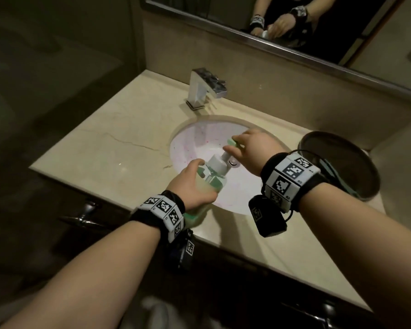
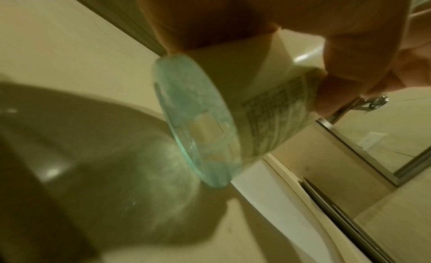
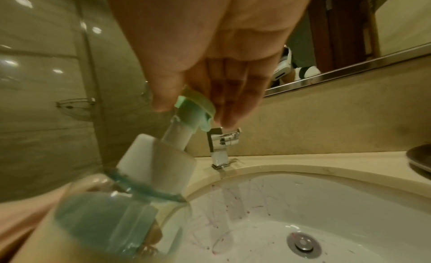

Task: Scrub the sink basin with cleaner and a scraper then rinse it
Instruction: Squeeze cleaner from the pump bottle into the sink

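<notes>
Now: left grip [image 1: 190, 184] clamped round bottle [image 1: 213, 179], tilted over sink [image 1: 195, 138]; right grip [image 1: 254, 150] pinches pump head [image 1: 231, 141] between thumb and straight fingers, just beyond left grip

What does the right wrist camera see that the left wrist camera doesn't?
Only the right wrist view shows the right hand pinching the green pump head, the drain and the reddish specks in the sink basin. Only the left wrist view shows the round bottom and printed label of the bottle, with the left hand gripping it. Both show the bottle and the beige counter.
</notes>
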### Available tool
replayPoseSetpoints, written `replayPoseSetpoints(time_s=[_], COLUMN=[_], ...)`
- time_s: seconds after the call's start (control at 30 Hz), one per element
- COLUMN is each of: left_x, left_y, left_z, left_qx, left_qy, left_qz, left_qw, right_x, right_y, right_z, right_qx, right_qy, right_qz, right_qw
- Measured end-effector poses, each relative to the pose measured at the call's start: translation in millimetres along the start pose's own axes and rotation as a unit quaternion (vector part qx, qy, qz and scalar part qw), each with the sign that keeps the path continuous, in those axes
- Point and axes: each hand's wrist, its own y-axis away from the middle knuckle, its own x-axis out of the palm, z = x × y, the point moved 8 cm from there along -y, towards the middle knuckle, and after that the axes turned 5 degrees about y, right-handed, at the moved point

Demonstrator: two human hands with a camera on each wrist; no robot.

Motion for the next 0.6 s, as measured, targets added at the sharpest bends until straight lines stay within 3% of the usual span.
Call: replayPoseSetpoints(time_s=[0.1,0.33,0.6], left_x=[0.7,1.2,-5.6], left_y=[-3.7,-3.4,-3.1], left_z=[0.6,5.0,8.2], left_qx=[0.015,0.034,0.037], left_qy=[-0.006,-0.043,0.002], left_qz=[-0.013,-0.054,-0.081], left_qw=[1.000,0.997,0.996], right_x=[-6.0,-0.8,-3.0], right_y=[4.1,-2.7,-11.9], right_z=[1.3,-9.0,4.2], right_qx=[-0.036,0.026,0.031], right_qy=[-0.045,-0.170,-0.179], right_qz=[-0.036,-0.014,-0.034], right_qw=[0.998,0.985,0.983])
